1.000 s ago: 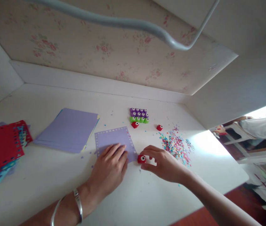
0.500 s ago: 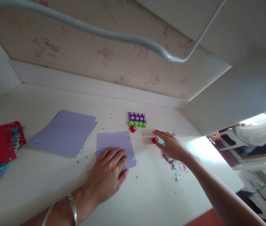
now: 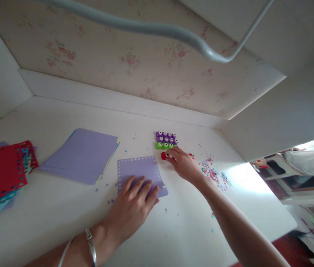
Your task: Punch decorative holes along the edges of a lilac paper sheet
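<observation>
A lilac paper sheet (image 3: 143, 168) lies on the white table, with small punched holes along its left, top and right edges. My left hand (image 3: 134, 202) rests flat on its lower part, fingers spread. Above and right of the sheet, my right hand (image 3: 183, 163) pinches a small red craft punch at the table, partly hidden by the fingers. Another red punch (image 3: 163, 156) sits at the fingertips. Just behind them stand rows of purple punches (image 3: 166, 139) and green punches (image 3: 161, 145), each with a white-and-black round top. A further red punch (image 3: 191, 156) shows behind the hand.
Stacked lilac sheets (image 3: 80, 155) lie left of the punched sheet. Punched red sheets (image 3: 0, 174) over blue ones lie at far left. Colourful paper bits (image 3: 212, 170) are scattered at right. A grey bent bar (image 3: 157, 29) crosses overhead. A person in white (image 3: 312, 155) is at far right.
My right hand has moved left from beside the paper bits to the front of the punch rows, bringing a red punch along. My left hand stays on the sheet. The view has shifted slightly.
</observation>
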`<state>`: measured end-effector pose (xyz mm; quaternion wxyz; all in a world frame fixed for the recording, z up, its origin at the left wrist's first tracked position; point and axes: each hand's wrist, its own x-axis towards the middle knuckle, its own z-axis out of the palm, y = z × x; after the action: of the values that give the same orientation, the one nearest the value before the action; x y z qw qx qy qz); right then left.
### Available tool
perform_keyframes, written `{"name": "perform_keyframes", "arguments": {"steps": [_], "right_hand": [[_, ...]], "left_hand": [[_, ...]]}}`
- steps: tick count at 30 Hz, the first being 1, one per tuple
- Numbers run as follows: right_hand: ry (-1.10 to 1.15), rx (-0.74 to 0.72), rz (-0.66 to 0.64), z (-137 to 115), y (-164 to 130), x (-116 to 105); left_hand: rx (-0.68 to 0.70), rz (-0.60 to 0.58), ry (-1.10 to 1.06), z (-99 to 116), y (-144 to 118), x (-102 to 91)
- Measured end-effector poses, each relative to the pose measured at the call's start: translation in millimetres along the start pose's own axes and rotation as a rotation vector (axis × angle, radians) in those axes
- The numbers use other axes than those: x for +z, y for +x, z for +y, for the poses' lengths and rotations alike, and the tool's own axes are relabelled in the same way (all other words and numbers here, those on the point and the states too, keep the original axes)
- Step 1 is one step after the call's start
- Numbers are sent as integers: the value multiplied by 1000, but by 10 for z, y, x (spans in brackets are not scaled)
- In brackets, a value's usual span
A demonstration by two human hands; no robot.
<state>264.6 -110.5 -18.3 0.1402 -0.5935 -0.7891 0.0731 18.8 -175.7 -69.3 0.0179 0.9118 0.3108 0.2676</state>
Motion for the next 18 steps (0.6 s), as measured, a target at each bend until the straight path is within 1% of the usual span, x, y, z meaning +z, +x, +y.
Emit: {"name": "perform_keyframes", "arguments": {"steps": [2, 4, 6, 8, 9, 11, 14, 16, 18], "right_hand": [[137, 79, -3, 14, -107, -35], [378, 207, -21, 7, -249, -49], [651, 303, -59, -23, -404, -47], [853, 338, -84, -70, -551, -47], [910, 344, -87, -96, -616, -52], [956, 351, -97, -142, -728, -69], [935, 379, -124, -186, -861, -93], [833, 416, -127, -215, -928, -101], [677, 410, -105, -262, -973, -108]], "left_hand": [[7, -10, 38, 12, -14, -2], [6, -13, 56, 27, -23, -7], [6, -5, 55, 41, -25, -13], [4, 3, 47, 47, -21, -21], [-1, 1, 44, 45, -18, -26], [-13, -20, 36, 33, -11, -37], [-28, -79, -9, 4, -4, -46], [-45, -105, -44, -9, -4, -41], [-57, -120, -66, -10, -8, -33]]}}
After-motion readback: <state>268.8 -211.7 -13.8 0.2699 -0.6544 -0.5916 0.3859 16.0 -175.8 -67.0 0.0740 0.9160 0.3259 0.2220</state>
